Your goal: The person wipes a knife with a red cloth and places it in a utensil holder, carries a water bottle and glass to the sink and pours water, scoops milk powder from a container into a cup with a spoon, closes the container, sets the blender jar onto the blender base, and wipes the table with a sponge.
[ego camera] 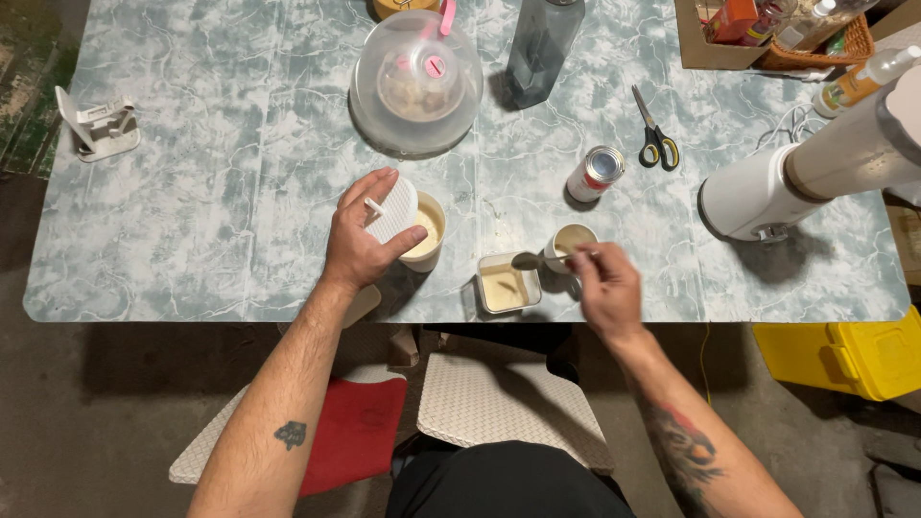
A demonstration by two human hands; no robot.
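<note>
My left hand (357, 235) grips a white ribbed lid (394, 209), tilted over a round cream tub (425, 233) holding pale paste. My right hand (604, 288) pinches the handle of a metal spoon (531, 260), whose bowl hovers between a small white cup (572, 242) and a square clear container (507, 285) with a pale creamy layer inside. The spoon lies roughly level, pointing left. All three vessels stand near the front edge of the marbled grey-green table (230, 182).
A small tin can (597, 173) and yellow-handled scissors (655, 134) lie behind the cup. A clear domed cover (415, 82), a dark bottle (542, 43), a white stand mixer (815, 168) at right, a white holder (99, 125) at left, a yellow bin (844, 355) on the floor.
</note>
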